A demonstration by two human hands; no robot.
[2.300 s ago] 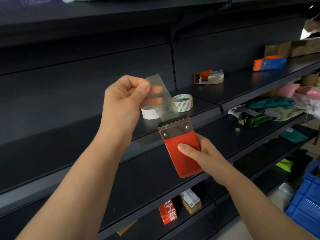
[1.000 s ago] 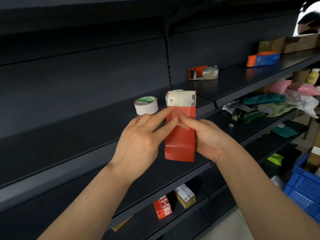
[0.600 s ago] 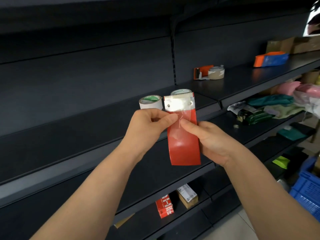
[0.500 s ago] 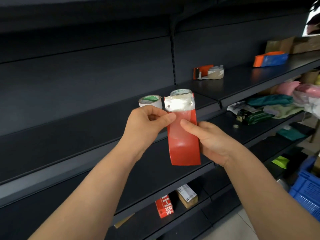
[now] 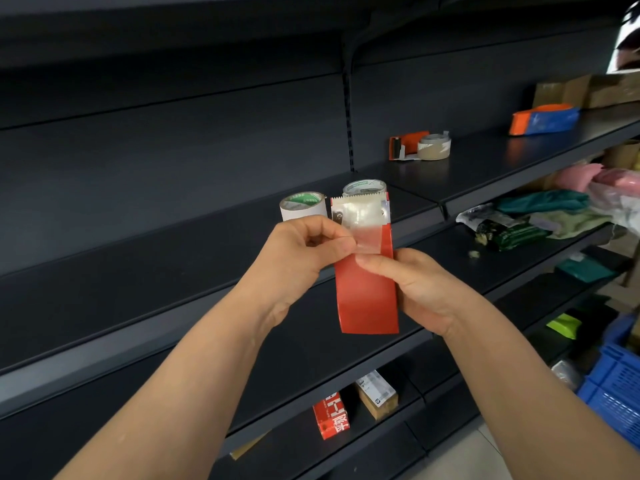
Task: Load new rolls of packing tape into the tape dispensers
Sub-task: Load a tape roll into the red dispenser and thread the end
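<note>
dispenser first: red tape dispenser (image 5: 367, 299) upright between both hands, out in front of the dark shelf (image 5: 173, 271), long axis running top to bottom, serrated blade (image 5: 360, 197) at the top end. right hand (image 5: 415, 289) wrapped round the right edge, thumb laid across the red face, gripping the body. left hand (image 5: 298, 261) on the left side, fingers (image 5: 341, 245) curled and pinching the loose end of the clear tape (image 5: 369, 235) just below the blade plate. tape draped flat over the plate and down onto the red face, free end at the left edge, right at the pinch. roll inside, if any, hidden behind the red face.

probably seating or tidying the tape leader, so judged close to done with this dispenser. coming pull likely along the long axis, away from the teeth, by the left hand as the nearer one. some risk of the film clinging to skin or folding onto itself.

white tape roll (image 5: 301, 206) and second roll (image 5: 365, 187) standing on the shelf just behind; loaded orange dispenser (image 5: 419, 145) farther right.
</note>
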